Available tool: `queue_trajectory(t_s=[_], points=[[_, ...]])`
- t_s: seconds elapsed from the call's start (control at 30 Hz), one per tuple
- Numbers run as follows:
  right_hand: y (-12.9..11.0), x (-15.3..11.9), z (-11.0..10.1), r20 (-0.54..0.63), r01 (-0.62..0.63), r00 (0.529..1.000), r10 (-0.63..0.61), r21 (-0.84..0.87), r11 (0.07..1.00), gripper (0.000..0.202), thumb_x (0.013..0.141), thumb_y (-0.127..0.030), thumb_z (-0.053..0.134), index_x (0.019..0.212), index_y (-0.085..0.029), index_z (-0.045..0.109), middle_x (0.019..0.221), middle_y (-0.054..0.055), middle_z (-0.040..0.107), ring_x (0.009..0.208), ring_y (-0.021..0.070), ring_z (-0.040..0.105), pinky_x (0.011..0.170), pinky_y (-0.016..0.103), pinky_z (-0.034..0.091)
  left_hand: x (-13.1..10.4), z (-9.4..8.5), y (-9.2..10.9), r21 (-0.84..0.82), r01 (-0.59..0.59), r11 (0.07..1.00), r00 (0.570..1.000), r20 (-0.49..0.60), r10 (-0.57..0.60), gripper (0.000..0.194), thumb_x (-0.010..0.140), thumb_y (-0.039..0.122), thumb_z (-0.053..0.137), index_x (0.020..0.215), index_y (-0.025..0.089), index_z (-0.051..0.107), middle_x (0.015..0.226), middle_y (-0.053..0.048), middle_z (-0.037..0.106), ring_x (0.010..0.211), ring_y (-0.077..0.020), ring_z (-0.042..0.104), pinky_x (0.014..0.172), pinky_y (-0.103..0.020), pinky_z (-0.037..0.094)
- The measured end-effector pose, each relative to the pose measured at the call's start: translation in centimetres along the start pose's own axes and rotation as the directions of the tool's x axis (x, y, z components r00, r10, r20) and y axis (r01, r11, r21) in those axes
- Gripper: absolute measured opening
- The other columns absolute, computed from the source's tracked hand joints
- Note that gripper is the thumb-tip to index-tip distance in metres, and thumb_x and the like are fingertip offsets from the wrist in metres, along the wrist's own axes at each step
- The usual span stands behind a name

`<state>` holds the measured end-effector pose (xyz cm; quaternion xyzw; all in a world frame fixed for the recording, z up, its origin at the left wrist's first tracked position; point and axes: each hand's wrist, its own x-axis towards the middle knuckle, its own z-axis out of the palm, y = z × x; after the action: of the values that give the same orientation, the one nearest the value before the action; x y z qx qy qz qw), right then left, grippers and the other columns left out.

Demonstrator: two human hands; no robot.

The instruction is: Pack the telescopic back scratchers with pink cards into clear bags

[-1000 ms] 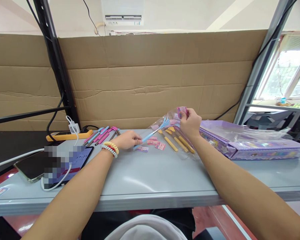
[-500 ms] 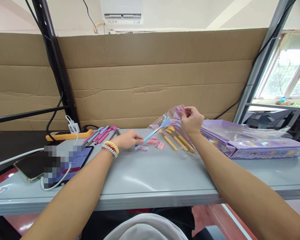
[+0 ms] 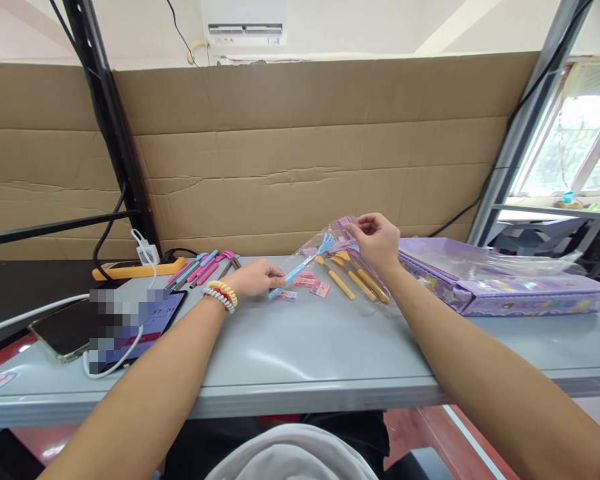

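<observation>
- Yellow, red and whitish bracelets (image 3: pixel 220 295) circle the left wrist; that forearm slants up from the view's lower left toward one o'clock.
- The left hand (image 3: pixel 253 278) hovers low over the grey table (image 3: pixel 280 360), knuckles up, fingers aimed at three o'clock. Thumb and fingertips are pinched together on the lower end of the blue stick (image 3: pixel 298 271); whether film lies between, I cannot tell.
- The right hand (image 3: pixel 380 240) sits higher, between two and three o'clock from the left, its forearm running up toward ten. Thumb and forefinger are drawn together on the clear bag (image 3: pixel 307 250), at its labelled end.
- Between the hands, the blue stick slants inside the bag: pale, straight handle toward eight o'clock, pronged, claw-like head toward two.
- Crinkled and glossy, the bag has pink print at its raised end.
- Small pink cards (image 3: pixel 320 289) lie at three o'clock from the left hand, pink and blue sticks (image 3: pixel 200 269) near nine.
- Yellow-handled sticks (image 3: pixel 363 285) lie at seven o'clock from the right hand, a purple box (image 3: pixel 540 305) near four.
</observation>
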<state>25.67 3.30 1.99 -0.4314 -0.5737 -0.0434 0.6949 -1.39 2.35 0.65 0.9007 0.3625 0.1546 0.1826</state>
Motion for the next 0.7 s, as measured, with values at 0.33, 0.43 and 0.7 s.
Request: queue_trajectory(t_s=[0.33, 0.43, 0.7], points=[[0.48, -0.14, 0.07, 0.138, 0.059, 0.990, -0.044, -0.109, 0.992, 0.022, 0.075, -0.023, 0.051, 0.087, -0.014, 0.067, 0.080, 0.007, 0.070, 0.072, 0.0192, 0.064, 0.069, 0.033, 0.048, -0.14, -0.08, 0.00, 0.035, -0.003, 0.999, 1.000, 0.001, 0.003, 0.032, 0.078, 0.039, 0.043, 0.055, 0.017, 0.039, 0.054, 0.004, 0.030, 0.051, -0.0089, 0.026, 0.051, -0.024, 0.023], [0.48, 0.00, -0.06, 0.149, 0.002, 0.989, 0.009, -0.072, 0.997, 0.019, 0.070, -0.020, 0.054, 0.081, -0.014, 0.068, 0.078, 0.007, 0.070, 0.071, 0.0200, 0.065, 0.068, 0.033, 0.049, -0.12, -0.04, 0.04, 0.042, -0.003, 0.999, 1.000, 0.002, 0.003, 0.031, 0.077, 0.039, 0.043, 0.055, 0.017, 0.039, 0.053, 0.004, 0.030, 0.051, -0.0089, 0.026, 0.051, -0.024, 0.023], [0.00, 0.22, -0.31, 0.111, -0.112, 0.988, 0.110, 0.010, 0.994, 0.020, 0.057, -0.029, 0.070, 0.068, -0.015, 0.065, 0.061, 0.004, 0.065, 0.056, 0.0174, 0.060, 0.055, 0.030, 0.048, 0.02, 0.03, -0.25, 0.034, -0.007, 0.999, 1.000, -0.001, 0.007, 0.031, 0.076, 0.039, 0.044, 0.055, 0.017, 0.039, 0.053, 0.004, 0.030, 0.051, -0.0090, 0.027, 0.051, -0.024, 0.023]])
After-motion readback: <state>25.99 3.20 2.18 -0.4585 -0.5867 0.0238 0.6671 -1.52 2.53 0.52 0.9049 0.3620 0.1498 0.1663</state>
